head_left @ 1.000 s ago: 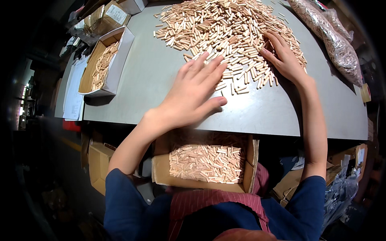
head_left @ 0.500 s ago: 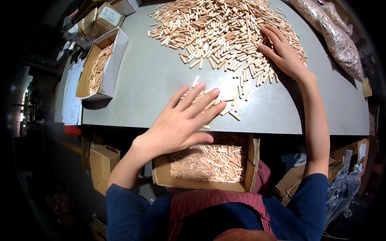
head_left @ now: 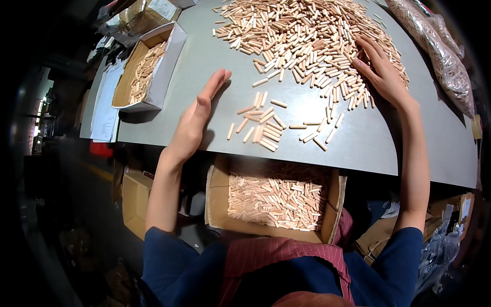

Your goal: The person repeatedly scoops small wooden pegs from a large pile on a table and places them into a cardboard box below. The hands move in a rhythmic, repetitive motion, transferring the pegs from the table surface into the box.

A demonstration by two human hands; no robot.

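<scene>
Short wooden dowel pins form a large pile (head_left: 312,46) at the far side of the grey table (head_left: 204,56). My right hand (head_left: 386,77) rests on the right part of that pile, fingers stretched out and touching pins. Turned on its edge, my left hand (head_left: 197,115) stands on the table to the left of a loose group of dowel pins (head_left: 263,120). Its fingers are straight and nothing is in them. A few more stray pins (head_left: 317,132) lie between that group and the pile. Below the table's near edge, a cardboard box (head_left: 217,204) holds many dowel pins (head_left: 276,199).
A white-sided carton (head_left: 171,66) with some pins stands on the left of the table, beside papers (head_left: 105,120). Behind it sits a taped cardboard parcel (head_left: 138,18). A clear bag full of pins (head_left: 434,56) lies along the right edge. Cardboard (head_left: 378,233) leans at lower right.
My left hand has lifted off the loose pins, moved left and turned on edge, uncovering them. My right hand stays on the pile. The whole view has shifted slightly.
</scene>
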